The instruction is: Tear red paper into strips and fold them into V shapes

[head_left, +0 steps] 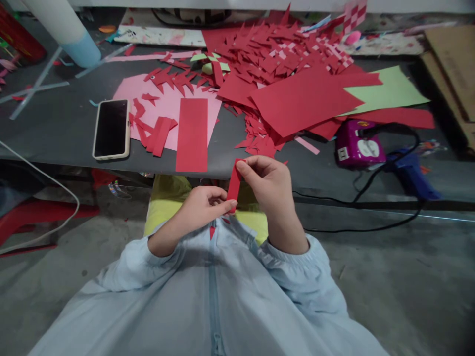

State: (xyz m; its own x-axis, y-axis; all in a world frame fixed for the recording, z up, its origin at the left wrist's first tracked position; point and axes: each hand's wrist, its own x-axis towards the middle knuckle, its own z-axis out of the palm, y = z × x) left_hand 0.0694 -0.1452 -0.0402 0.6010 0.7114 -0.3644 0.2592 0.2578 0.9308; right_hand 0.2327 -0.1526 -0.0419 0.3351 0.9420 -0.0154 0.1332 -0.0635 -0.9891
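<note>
A narrow red paper strip [234,184] is held between both hands, just in front of the table edge and above my lap. The thumb and fingers of my left hand [208,203] pinch its lower end. At the upper end, my right hand [265,180] grips it between thumb and forefinger. Beyond my left hand lies a flat red paper rectangle [192,136], partly over a pink paper sheet [168,101]. Folded red paper pieces [159,136] and small cut scraps rest on the same sheet.
A phone [112,128] lies at the left. Red cut pieces [256,54] are heaped at the back, with large red sheets [306,99] and a green sheet [393,89]. To the right sit a purple box [359,146], a blue glue gun [411,175] and black cables [365,190].
</note>
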